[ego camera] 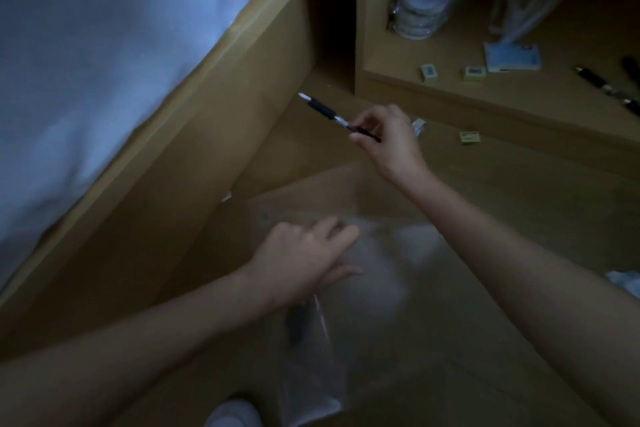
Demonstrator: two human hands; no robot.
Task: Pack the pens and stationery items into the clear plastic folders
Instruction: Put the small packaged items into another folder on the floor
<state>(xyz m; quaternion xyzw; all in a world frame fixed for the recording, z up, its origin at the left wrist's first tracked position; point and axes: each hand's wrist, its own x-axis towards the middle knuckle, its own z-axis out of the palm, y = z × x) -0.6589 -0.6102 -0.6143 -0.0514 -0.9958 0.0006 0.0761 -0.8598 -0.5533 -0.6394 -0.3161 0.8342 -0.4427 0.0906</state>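
Two bare hands work over a dim wooden floor (519,204), boxed in on the left by a slanting wooden bed frame (194,107) under a pale sheet (86,45), and at the top by a raised wooden step (485,94). Between the frame and the step a dark narrow gap runs away; open floor spreads to the right of the arms.

The right hand (388,139) is stretched forward and raised, its grip a pinch of thumb and fingers on the back end of a black pen (329,113), whose pale tip points up and left toward the gap. The left hand (304,253) lies lower, knuckles up, fingers curled on the top edge of a clear plastic folder (363,288) that hangs down toward the viewer; something dark shows blurred inside it.

On the step lie small yellow erasers (474,73), a blue-white pack (512,57) and more dark pens (602,83) at the right edge. One eraser (470,138) sits on the floor near the right hand
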